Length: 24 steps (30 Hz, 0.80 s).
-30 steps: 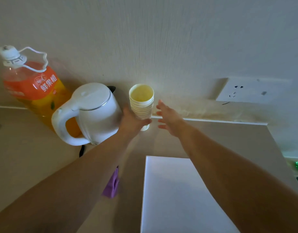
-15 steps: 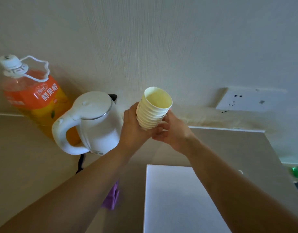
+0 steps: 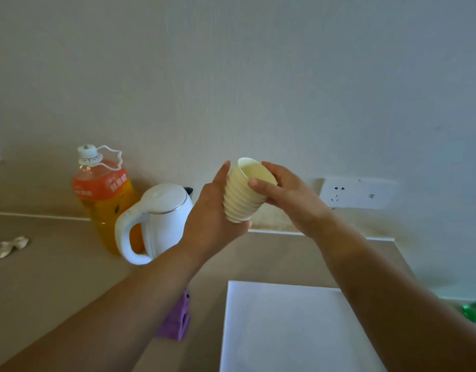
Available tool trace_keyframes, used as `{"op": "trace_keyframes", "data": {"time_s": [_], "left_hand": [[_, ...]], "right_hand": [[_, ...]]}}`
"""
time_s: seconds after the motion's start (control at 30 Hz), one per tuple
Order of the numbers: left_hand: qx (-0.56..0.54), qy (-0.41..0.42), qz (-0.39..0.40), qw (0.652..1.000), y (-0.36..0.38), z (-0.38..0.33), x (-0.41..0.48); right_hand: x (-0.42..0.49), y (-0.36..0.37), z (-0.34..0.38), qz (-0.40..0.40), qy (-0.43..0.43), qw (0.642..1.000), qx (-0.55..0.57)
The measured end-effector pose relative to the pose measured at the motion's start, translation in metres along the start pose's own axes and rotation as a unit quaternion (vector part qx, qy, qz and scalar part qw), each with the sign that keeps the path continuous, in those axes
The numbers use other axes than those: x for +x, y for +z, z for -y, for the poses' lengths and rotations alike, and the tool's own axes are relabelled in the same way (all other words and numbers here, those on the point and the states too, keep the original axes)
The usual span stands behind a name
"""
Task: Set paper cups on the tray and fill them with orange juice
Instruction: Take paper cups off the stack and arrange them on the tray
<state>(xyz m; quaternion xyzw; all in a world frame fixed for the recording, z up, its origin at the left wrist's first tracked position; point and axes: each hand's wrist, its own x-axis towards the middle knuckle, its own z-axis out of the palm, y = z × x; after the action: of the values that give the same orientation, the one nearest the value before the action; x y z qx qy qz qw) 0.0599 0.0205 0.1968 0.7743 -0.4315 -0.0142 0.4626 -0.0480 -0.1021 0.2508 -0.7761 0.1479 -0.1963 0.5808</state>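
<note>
Cup stack (image 3: 240, 204) clasped between left hand (image 3: 212, 218), right hand (image 3: 291, 201).

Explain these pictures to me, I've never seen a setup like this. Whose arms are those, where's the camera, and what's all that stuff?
There is no machine here: these are a person's two bare arms. Every picture comes from one wide-angle camera worn on the person's head, looking forward and down, so the arms reach in from the bottom edge.

The left hand grips a stack of paper cups, held tilted in the air. The right hand has its fingers on the top cup's rim, probably to pull it off.

On the counter, by the wall, stand a juice bottle and a white kettle. Nearer the person lie a white tray, with no cup on the part in view, and a purple cloth. A socket sits on the wall.
</note>
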Motion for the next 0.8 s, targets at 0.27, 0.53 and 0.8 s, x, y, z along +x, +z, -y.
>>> {"op": "trace_keyframes", "data": {"time_s": [0.27, 0.53, 0.8], "left_hand": [[0.067, 0.049, -0.007, 0.996, -0.025, -0.025, -0.029], [0.08, 0.04, 0.004, 0.996, -0.028, -0.038, -0.047], [0.104, 0.02, 0.045, 0.993, -0.025, -0.026, -0.064]], "right_hand": [[-0.029, 0.003, 0.018, 0.078, -0.046, 0.996, 0.015], [-0.047, 0.0, 0.017, 0.036, -0.028, 0.998, 0.035], [-0.056, 0.003, 0.008, -0.044, 0.028, 0.991, 0.119]]}}
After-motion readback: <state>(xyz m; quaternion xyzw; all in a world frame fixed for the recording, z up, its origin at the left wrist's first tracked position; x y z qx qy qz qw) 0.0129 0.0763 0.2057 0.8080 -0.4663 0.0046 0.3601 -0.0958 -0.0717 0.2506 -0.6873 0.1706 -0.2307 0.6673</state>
